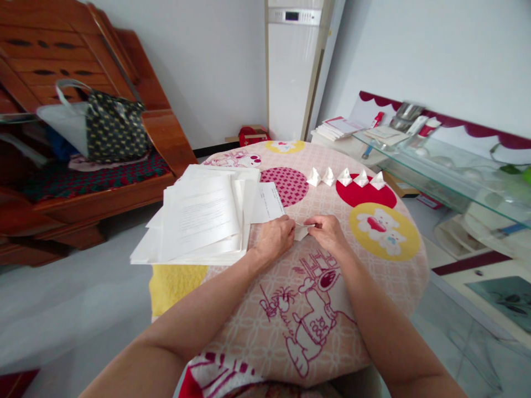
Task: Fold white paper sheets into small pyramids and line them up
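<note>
Between my two hands is a small folded piece of white paper (303, 232), held just above the patterned tablecloth. My left hand (277, 236) pinches its left side, and my right hand (328, 231) grips the upper right edge with thumb and fingers. Part of the paper is hidden behind my fingers. Beyond my left hand lies a printed sheet (267, 202). A thick stack of papers (199, 218) spreads over the left part of the table. Several small folded white paper shapes (345, 177) stand in a row near the far right edge.
The round table wears a pink cartoon tablecloth (265, 331). Left of it, a wooden bench (103, 196) carries a dark patterned bag (116, 127). On the right stands a glass-topped cabinet (456, 171) with assorted items; a tall white appliance (290, 77) is at the back.
</note>
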{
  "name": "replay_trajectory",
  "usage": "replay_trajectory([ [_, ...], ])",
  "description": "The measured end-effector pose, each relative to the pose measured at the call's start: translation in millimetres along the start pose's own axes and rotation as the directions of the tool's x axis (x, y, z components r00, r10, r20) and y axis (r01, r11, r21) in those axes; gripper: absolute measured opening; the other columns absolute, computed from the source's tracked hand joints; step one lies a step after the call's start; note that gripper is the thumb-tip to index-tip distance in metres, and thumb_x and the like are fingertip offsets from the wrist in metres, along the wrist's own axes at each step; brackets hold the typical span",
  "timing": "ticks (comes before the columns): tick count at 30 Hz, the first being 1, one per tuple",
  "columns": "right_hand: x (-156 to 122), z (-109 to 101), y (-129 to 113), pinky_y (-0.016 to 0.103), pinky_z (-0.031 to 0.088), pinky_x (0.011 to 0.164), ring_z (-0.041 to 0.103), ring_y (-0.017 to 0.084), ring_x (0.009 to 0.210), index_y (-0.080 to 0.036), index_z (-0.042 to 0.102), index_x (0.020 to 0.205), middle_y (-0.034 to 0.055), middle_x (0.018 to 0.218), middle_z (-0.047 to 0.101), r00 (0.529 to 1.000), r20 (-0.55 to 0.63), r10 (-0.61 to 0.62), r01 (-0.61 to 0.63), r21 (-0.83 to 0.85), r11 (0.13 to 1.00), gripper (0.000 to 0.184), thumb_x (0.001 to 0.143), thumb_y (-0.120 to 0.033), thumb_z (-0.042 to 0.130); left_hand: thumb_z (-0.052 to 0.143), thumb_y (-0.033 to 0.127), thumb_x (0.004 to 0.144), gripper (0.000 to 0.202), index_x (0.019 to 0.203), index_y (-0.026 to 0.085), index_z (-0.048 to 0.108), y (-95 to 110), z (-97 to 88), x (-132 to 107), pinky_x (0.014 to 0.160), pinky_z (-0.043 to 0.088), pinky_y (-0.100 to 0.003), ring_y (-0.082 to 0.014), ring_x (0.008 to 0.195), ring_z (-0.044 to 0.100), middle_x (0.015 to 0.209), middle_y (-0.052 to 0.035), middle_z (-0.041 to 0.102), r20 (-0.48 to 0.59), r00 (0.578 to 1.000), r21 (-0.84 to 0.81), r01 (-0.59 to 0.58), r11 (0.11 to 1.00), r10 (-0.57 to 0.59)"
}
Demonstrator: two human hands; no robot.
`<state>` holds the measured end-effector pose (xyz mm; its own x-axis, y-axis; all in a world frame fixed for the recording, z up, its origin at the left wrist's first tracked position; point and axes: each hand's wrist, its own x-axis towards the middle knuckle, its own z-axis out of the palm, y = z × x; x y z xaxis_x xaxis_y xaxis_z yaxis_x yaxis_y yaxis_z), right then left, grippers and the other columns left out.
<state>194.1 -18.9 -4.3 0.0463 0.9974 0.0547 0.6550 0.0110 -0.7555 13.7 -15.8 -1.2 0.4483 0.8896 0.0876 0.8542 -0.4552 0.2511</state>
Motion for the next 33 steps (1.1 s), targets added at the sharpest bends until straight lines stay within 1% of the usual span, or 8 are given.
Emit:
replay_trajectory([
  [6,-1,0,2,0.027,0.049,0.067,0.072,0.022,0.075,-0.013,0.084,0.087,0.0098,0.081,0.080,0.999,-0.014,-0.041,0.039,-0.132,0.990,0.025,0.079,-0.011,0.061,0.046,0.017,0.099,0.024,0.102,0.015,0.069,4,-6.5,-2,0.076,0.050,-0.030,-0.0227,0.097,0.068,0.105,-0.0105,0.070,0.027,0.993,0.064,-0.116,0.991,0.115],
  [10,-1,1,3,0.028,0.049,0.066,0.071,0.022,0.073,-0.014,0.084,0.087,0.0104,0.081,0.080,0.995,-0.022,-0.096,0.090,-0.197,0.976,0.028,0.081,-0.011,0.056,0.046,0.016,0.099,0.023,0.102,0.015,0.069,3,-6.4,-2,0.079,0.051,-0.031,-0.0233,0.098,0.067,0.103,-0.0105,0.069,0.032,0.983,0.078,-0.183,0.980,0.181],
  [14,1,3,8,0.029,0.051,0.071,0.071,0.021,0.075,-0.016,0.084,0.093,0.0089,0.084,0.080,0.988,-0.064,-0.140,0.129,-0.152,0.980,0.032,0.077,-0.009,0.057,0.047,0.017,0.098,0.022,0.098,0.016,0.069,-1,-1.9,0,0.080,0.050,-0.030,-0.0218,0.094,0.067,0.100,-0.0095,0.068,0.016,0.981,0.019,-0.192,0.981,0.192],
  [19,3,0,11,0.026,0.047,0.059,0.068,0.019,0.064,-0.017,0.084,0.088,0.0045,0.071,0.077,0.995,-0.033,-0.096,0.095,-0.037,0.995,0.034,0.073,-0.009,0.055,0.048,0.017,0.098,0.022,0.093,0.018,0.069,-6,1.9,2,0.081,0.050,-0.028,-0.0191,0.092,0.066,0.096,-0.0066,0.068,-0.023,0.977,-0.094,-0.213,0.972,0.212],
  [24,0,-3,7,0.024,0.046,0.055,0.066,0.017,0.057,-0.015,0.084,0.094,0.0051,0.069,0.075,0.998,0.011,-0.060,0.060,-0.035,0.998,0.037,0.072,-0.007,0.055,0.050,0.016,0.096,0.021,0.091,0.018,0.071,-10,8.0,4,0.082,0.051,-0.028,-0.0185,0.090,0.067,0.096,-0.0064,0.070,-0.061,0.977,-0.171,-0.211,0.962,0.203],
  [28,-2,-6,4,0.023,0.043,0.046,0.060,0.014,0.046,-0.011,0.080,0.110,0.0033,0.064,0.071,0.996,0.084,0.012,-0.015,0.038,0.999,0.036,0.081,-0.017,0.059,0.055,0.022,0.095,0.019,0.098,0.018,0.073,-17,7.4,7,0.087,0.053,-0.029,-0.0184,0.092,0.068,0.102,-0.0071,0.073,-0.101,0.979,-0.354,-0.202,0.913,0.177],
  [30,-4,-10,3,0.022,0.041,0.044,0.057,0.013,0.043,-0.011,0.079,0.106,0.0014,0.059,0.067,0.993,0.118,-0.014,0.005,0.076,0.997,0.032,0.085,-0.027,0.060,0.055,0.031,0.097,0.024,0.102,0.017,0.073,-22,4.9,9,0.087,0.054,-0.029,-0.0183,0.091,0.069,0.103,-0.0076,0.075,-0.119,0.980,-0.486,-0.195,0.852,0.156],
  [33,-5,-17,2,0.022,0.040,0.044,0.056,0.013,0.046,-0.012,0.079,0.097,0.0010,0.060,0.065,0.990,0.092,-0.106,0.094,0.122,0.988,0.034,0.089,-0.037,0.057,0.044,0.047,0.102,0.043,0.110,0.015,0.072,-30,3.1,11,0.083,0.056,-0.030,-0.0199,0.090,0.069,0.101,-0.0094,0.075,-0.153,0.985,-0.635,-0.161,0.755,0.082],
])
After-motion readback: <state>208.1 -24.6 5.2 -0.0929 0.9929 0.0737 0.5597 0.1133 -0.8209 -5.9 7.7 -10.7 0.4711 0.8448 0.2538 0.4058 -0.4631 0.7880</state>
